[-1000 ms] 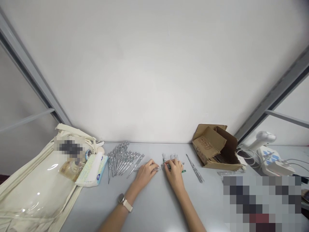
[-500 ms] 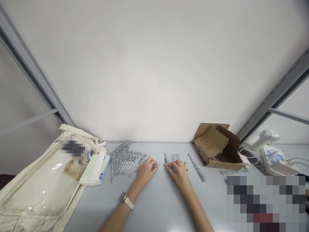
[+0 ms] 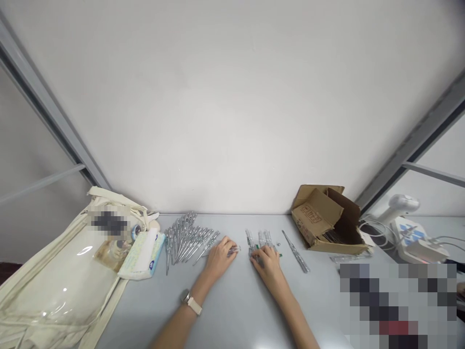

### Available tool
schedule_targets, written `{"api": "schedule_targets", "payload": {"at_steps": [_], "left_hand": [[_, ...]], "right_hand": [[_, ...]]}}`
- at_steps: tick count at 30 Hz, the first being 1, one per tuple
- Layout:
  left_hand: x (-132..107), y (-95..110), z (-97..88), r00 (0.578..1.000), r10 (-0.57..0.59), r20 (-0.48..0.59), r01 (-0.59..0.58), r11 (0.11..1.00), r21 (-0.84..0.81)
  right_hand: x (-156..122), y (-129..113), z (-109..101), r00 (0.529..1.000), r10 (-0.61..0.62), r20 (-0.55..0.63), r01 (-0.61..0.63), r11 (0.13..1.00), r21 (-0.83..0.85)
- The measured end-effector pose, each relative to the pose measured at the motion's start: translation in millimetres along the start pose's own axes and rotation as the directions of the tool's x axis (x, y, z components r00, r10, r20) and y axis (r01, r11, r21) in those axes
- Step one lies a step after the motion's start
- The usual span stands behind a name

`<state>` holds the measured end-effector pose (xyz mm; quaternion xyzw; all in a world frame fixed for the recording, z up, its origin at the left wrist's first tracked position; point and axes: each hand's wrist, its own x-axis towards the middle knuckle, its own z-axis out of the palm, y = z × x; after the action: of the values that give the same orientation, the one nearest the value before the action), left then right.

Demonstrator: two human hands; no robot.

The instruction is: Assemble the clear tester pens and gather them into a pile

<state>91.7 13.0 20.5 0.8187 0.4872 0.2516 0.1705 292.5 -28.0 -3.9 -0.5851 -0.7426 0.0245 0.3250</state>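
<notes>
My left hand (image 3: 219, 257), with a watch on its wrist, lies on the grey table (image 3: 232, 310), its fingers curled round a clear plastic tester screwdriver (image 3: 234, 250) that pokes out to the right. My right hand (image 3: 268, 261) rests just right of it, fingers bent down over a small cluster of clear handle parts (image 3: 259, 238) with a green bit among them. What those fingers hold is too small to make out. A pile of several finished screwdrivers (image 3: 185, 237) lies left of my left hand.
One single screwdriver (image 3: 295, 252) lies right of my right hand. An open cardboard box (image 3: 327, 220) stands at the back right, beside white devices with cables (image 3: 407, 232). A cream tote bag (image 3: 65, 271) and a tissue pack (image 3: 142, 254) lie on the left.
Both hands stay almost in place. My right hand's fingers have shifted slightly over the small parts, and the view has drifted a little.
</notes>
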Motion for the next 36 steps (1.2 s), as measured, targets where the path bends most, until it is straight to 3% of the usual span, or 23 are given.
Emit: {"api": "schedule_targets", "payload": {"at_steps": [5, 10, 15, 19, 22, 26, 36], "left_hand": [[0, 3, -2.5, 0.999, 0.019, 0.043, -0.016, 0.998, -0.065], [-1, 5, -4.2, 0.996, 0.058, 0.061, -0.05, 0.991, -0.121], [-2, 5, -3.9, 0.997, 0.059, 0.052, -0.052, 0.992, -0.113], [-1, 5, -3.8, 0.997, 0.066, 0.041, -0.062, 0.994, -0.093], [-1, 5, -3.6, 0.997, 0.063, 0.033, -0.061, 0.995, -0.073], [-1, 5, -2.9, 0.998, 0.058, 0.026, -0.056, 0.996, -0.071], [-2, 4, -2.7, 0.996, 0.059, 0.062, -0.054, 0.996, -0.076]], "right_hand": [[12, -5, -5, 1.0, 0.017, 0.01, -0.017, 0.998, 0.058], [25, -8, -3, 1.0, 0.009, 0.005, -0.008, 1.0, -0.011], [19, -19, -3, 0.999, -0.01, 0.052, 0.015, 0.996, -0.084], [15, -27, -6, 0.993, -0.036, 0.11, 0.041, 0.998, -0.042], [21, -24, -5, 0.997, -0.026, 0.072, 0.029, 0.999, -0.031], [32, -16, -1, 0.999, 0.016, 0.034, -0.012, 0.994, -0.107], [47, -25, 2, 0.992, 0.057, 0.117, -0.012, 0.934, -0.357]]}}
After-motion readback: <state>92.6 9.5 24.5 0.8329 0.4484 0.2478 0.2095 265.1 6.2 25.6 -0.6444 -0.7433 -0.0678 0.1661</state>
